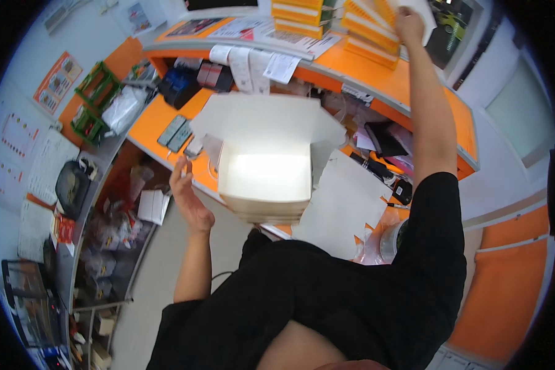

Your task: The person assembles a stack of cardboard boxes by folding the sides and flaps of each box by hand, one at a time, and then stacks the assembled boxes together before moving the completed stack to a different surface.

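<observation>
Right grip (408,26) clamped yellow packs (371,31) beyond the white box (264,206), left grip (192,202) spread; I judged packs light, edges safest.

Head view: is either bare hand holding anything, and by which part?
Left hand: nothing held, fingers open. Right hand: at the right edge of the stacked yellow-and-white rectangular pieces; whether it grips one cannot be told.

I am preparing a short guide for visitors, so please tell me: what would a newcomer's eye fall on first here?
Most likely the open white box at the centre, its lid up. Next come the yellow-and-white stacks at the top edge, with the right hand at their right side. The left hand is open, left of the box.
</observation>
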### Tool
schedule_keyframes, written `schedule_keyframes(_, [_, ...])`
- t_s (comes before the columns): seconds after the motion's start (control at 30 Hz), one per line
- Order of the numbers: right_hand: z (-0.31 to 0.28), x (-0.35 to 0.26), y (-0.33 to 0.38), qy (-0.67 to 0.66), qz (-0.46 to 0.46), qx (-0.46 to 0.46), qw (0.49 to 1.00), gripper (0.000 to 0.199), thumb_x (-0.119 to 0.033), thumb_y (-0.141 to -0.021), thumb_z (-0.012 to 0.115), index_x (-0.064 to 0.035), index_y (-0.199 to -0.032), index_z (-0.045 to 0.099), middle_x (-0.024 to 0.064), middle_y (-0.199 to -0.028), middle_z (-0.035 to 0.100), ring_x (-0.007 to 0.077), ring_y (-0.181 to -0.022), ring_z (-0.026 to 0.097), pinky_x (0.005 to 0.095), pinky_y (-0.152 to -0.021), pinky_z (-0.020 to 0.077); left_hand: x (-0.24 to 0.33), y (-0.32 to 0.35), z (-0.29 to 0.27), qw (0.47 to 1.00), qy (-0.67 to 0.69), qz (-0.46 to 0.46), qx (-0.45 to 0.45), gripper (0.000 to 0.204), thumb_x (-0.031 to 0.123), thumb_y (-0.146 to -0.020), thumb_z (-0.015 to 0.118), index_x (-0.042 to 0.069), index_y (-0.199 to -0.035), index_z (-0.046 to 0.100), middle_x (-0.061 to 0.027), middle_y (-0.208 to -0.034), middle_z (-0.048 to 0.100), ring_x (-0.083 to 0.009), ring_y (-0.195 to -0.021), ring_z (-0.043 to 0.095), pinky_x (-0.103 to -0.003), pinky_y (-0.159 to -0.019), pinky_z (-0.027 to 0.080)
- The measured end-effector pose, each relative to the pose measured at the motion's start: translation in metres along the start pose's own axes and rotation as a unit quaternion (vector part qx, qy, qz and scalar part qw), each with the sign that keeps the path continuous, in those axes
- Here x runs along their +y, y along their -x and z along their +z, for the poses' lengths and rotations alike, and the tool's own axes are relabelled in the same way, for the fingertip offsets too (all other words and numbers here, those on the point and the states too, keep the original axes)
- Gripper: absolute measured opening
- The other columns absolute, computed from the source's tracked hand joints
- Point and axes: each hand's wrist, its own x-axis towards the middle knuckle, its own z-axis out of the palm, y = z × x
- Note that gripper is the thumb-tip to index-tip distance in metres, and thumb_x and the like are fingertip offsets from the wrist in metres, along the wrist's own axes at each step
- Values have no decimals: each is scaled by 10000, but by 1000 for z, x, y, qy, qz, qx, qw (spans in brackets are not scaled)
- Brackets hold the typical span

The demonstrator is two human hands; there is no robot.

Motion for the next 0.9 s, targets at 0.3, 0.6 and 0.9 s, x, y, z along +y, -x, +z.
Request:
schedule_keyframes(0.3, [-199,-245,160,-256,-294,88,916,159,-10,-918,659,-38,-1052,742,137,-979,752,250,-866,717,326,-779,562,72,-61,-2,998,-28,1,48,743,655,-946,557,67,-1392,470,-235,-1521,399,-375,-1396,443,-574,-1121,402])
schedule_keyframes(0.6, [-259,-303,347,-200,-500,-141,831,412,-166,-748,620,-19,-1120,718,43,-860,606,172,-742,583,340,-688,400,57,-73,-6,988,-53,-25,-143,811,673,-842,672,61,-1368,590,-215,-1511,452,-341,-1396,452,-482,-1105,408])
schedule_keyframes(0.9, [-225,-293,388,-415,-255,-125,864,370,-123,-836,784,-37,-1183,688,104,-1039,594,248,-975,610,380,-821,498,64,-53,7,977,45,-179,-112,198,52,-774,833,44,-816,639,-171,-1245,704,-349,-1213,658,-393,-962,548])
